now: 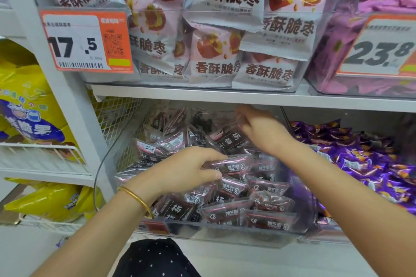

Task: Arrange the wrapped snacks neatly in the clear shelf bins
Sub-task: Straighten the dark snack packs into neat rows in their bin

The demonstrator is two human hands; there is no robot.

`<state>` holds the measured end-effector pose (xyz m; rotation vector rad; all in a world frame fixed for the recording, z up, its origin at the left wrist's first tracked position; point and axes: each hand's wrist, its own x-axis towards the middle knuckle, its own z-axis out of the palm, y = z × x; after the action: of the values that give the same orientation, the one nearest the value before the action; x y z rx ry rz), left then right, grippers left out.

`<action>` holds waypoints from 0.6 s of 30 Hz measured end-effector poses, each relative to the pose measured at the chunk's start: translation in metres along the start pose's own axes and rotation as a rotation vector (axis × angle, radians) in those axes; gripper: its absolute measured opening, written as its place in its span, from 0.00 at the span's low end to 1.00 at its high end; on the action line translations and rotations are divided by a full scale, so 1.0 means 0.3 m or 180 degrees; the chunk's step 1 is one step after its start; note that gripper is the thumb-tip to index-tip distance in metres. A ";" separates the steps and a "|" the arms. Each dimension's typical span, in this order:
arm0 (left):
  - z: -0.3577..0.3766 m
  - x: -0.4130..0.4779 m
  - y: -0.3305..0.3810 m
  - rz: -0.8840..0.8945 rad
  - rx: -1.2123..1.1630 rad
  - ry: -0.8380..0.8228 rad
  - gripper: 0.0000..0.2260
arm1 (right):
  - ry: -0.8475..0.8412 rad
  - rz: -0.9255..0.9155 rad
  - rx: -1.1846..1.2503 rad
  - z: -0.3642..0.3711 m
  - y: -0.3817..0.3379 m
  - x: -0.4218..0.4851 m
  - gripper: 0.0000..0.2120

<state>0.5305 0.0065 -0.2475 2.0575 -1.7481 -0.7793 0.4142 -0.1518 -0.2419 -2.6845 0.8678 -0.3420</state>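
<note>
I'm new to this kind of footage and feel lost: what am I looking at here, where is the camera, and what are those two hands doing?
There is no machine here: a person works with bare hands. The single picture comes from a wide-angle camera worn on their head, looking forward and down at a shop shelf. The left hand, with a gold bangle on its wrist, pinches a dark packet between thumb and fingers. The right hand reaches further back, its fingers curled round a second packet. Both packets are in a clear bin filled with the same dark wrapped snacks. The bin to its right holds purple-wrapped snacks. On the shelf above stand pink bags beside an orange price tag. Yellow bags sit at far left.
</note>
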 end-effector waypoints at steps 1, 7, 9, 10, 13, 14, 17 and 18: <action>-0.001 0.002 0.003 -0.0008 -0.0059 0.0047 0.20 | 0.0052 -0.0181 -0.0283 -0.006 -0.009 -0.007 0.12; 0.005 0.017 0.007 -0.0034 -0.0346 0.0244 0.21 | -0.0613 -0.0911 -0.0998 -0.038 -0.109 0.010 0.11; 0.007 0.029 0.006 -0.0129 -0.0437 0.0289 0.23 | -0.1023 -0.1105 -0.1053 -0.003 -0.115 0.044 0.05; 0.008 0.034 0.007 -0.0187 -0.0439 0.0288 0.24 | -0.1157 -0.1127 -0.1008 0.019 -0.109 0.062 0.04; 0.004 0.042 0.005 -0.0267 -0.0505 0.0240 0.28 | -0.1076 -0.0863 -0.0794 0.039 -0.073 0.104 0.03; -0.002 0.040 0.001 -0.0300 -0.0551 0.0259 0.29 | -0.0964 -0.0730 -0.0649 0.033 -0.061 0.108 0.04; -0.027 0.028 -0.022 -0.0409 -0.0403 0.0459 0.26 | -0.0757 -0.0477 -0.0372 0.009 -0.039 0.095 0.14; -0.032 0.021 -0.027 -0.0436 -0.0258 0.0474 0.24 | -0.0746 -0.0462 -0.0198 0.004 -0.039 0.082 0.15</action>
<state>0.5433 0.0010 -0.2456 2.1389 -1.4856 -0.7033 0.4402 -0.1573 -0.2358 -2.7795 0.6269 -0.0293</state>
